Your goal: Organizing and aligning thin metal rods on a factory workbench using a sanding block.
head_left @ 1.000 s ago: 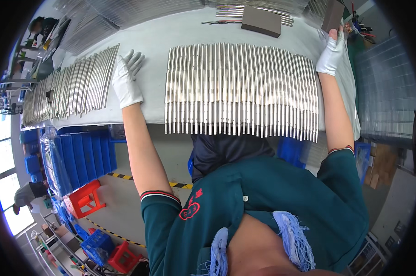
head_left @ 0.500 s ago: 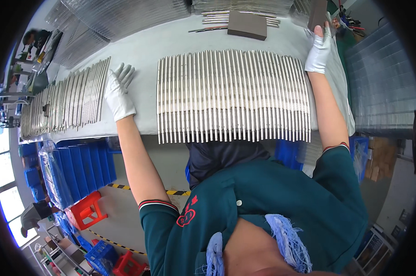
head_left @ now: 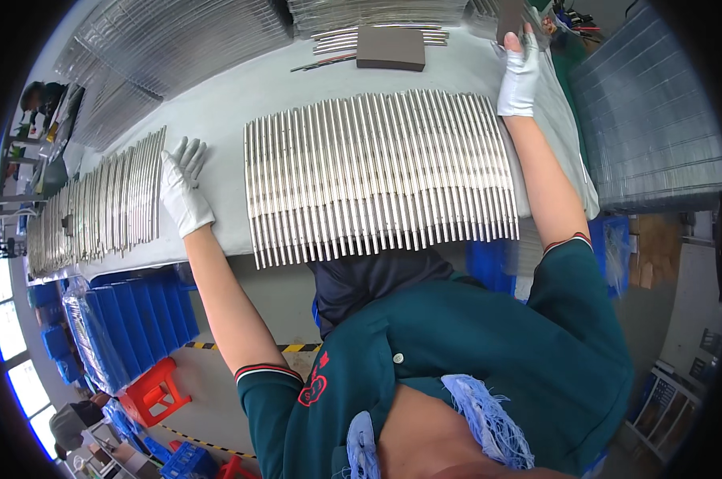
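Observation:
A wide row of long shiny metal rods (head_left: 377,172) lies side by side on a grey table (head_left: 225,104). My left hand (head_left: 183,188), in a white glove, rests flat on the table with fingers spread, between this row and a second row of rods (head_left: 98,207) to the left. My right hand (head_left: 519,72), also gloved, reaches to the far right corner of the row and grips a dark grey block (head_left: 508,17) by its lower end.
Another dark grey block (head_left: 390,48) lies at the table's far side on a few loose rods. Clear ribbed trays (head_left: 177,40) are stacked behind, more trays (head_left: 648,120) at right. Blue bins (head_left: 130,319) and a red stool (head_left: 157,391) stand below.
Both hands have shifted with the view. My right hand has reached farther up to the dark block; my left hand stays flat on the table.

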Demonstrator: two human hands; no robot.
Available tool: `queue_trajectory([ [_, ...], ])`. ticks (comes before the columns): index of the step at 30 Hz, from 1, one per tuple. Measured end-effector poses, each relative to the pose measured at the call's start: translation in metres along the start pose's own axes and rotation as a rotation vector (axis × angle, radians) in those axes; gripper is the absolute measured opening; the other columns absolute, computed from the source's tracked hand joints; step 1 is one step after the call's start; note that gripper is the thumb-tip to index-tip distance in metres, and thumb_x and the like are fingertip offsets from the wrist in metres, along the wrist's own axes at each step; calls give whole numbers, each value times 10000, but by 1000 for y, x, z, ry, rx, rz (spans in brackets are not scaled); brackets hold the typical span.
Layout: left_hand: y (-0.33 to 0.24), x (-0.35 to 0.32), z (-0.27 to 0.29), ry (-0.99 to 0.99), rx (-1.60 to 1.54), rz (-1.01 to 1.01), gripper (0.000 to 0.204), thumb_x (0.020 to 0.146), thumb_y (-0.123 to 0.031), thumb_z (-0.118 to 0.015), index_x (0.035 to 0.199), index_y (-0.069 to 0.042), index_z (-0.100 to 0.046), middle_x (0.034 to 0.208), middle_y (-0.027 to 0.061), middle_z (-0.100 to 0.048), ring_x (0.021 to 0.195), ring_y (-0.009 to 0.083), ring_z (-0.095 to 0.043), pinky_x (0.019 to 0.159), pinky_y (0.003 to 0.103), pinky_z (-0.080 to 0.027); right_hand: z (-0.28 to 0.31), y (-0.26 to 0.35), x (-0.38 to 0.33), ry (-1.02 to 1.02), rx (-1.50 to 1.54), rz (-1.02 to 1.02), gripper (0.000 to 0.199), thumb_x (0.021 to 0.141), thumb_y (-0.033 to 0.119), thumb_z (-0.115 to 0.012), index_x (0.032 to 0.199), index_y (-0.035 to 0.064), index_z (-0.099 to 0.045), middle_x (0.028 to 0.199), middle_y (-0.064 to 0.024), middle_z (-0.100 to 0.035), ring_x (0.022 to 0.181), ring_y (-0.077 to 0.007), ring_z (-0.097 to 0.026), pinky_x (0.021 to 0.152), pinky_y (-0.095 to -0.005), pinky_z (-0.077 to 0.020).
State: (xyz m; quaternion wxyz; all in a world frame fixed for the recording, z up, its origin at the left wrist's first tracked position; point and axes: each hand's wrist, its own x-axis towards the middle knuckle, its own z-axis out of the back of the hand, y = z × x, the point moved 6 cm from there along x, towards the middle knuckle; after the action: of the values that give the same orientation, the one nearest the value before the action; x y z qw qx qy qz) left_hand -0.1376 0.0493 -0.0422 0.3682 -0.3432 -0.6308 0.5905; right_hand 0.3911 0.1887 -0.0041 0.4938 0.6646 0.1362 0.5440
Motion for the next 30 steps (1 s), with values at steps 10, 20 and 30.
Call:
queue_trajectory([
  [10, 2, 0, 0, 0, -37, 13, 714, 1002, -524, -355, 1358, 93, -411, 1335, 262, -502, 1237, 342, -517, 1090, 421, -370, 0, 0, -1, 2, 25, -18, 750, 909, 489, -604, 1413, -27, -399, 1398, -174, -467, 1266, -226, -455, 1070, -312, -322],
  [20, 0, 0, -1, -35, -2, 2, 692, 1014, -506, -328, 1334, 95, -445, 1284, 261, -549, 1190, 332, -563, 1055, 408, -400, -2, -3, 2, 21, 37, 8, 750, 913, 490, -597, 1410, -34, -397, 1413, -170, -455, 1288, -229, -440, 1079, -313, -314],
  [30, 0, 0, -1, -39, 1, -7, 672, 1018, -485, -336, 1326, 101, -450, 1276, 262, -555, 1174, 327, -578, 1044, 398, -419, -5, -8, 3, 77, 53, -44, 744, 915, 480, -600, 1409, -40, -402, 1393, -171, -476, 1273, -214, -455, 1068, -297, -326],
])
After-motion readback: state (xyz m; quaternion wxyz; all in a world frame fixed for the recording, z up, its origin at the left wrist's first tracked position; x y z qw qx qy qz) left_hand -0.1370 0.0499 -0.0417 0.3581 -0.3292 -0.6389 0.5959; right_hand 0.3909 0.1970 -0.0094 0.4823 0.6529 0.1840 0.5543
